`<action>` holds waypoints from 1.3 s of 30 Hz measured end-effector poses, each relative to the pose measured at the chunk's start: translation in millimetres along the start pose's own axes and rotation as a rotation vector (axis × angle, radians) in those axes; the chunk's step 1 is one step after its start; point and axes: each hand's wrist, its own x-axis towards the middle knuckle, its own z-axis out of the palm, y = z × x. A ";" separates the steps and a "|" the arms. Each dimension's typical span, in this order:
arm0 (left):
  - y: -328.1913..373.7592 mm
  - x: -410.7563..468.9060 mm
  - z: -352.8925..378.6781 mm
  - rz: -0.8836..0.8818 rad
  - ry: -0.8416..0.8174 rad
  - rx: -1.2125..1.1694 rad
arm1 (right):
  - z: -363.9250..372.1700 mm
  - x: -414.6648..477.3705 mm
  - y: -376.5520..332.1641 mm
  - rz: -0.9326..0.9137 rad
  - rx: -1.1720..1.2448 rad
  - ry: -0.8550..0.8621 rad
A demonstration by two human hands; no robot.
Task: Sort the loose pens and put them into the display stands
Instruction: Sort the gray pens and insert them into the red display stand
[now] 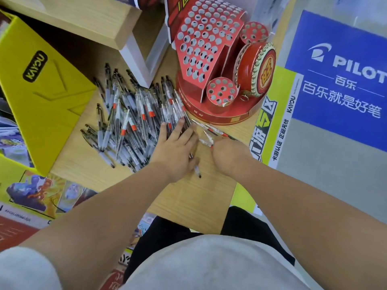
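Our left hand [176, 147] lies flat on the heap of clear plastic pens [129, 118], mostly lengthwise away from us, beside the red cardboard display stand [209, 49] on the pale wooden table [199, 195]; our right hand [227, 154] grips a few pens [211, 129] fanned towards it

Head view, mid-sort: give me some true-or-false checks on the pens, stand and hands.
1. The pile of loose pens lies left of the red display stand. True.
2. Pens fill the stand's holes. False: no pens stick out of them.
3. The left hand lies flat on the pile, fingers spread. True.
4. The right hand is open and empty. False: it grips a bundle of pens.
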 end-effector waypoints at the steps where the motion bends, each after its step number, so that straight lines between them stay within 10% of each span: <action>1: -2.8 0.4 2.5 0.007 0.003 0.007 | -0.6 0.5 -1.7 0.021 -0.004 -0.001; 22: -56.5 -13.4 14.8 0.123 0.146 0.074 | -13.1 4.8 0.2 0.076 0.037 0.378; 28: -71.1 -25.4 22.6 0.123 0.166 -0.014 | -23.7 13.9 -24.2 -0.076 0.498 0.372; 39: -91.0 -33.9 16.5 -0.363 0.420 -0.332 | -52.1 65.1 -72.9 0.054 0.502 0.288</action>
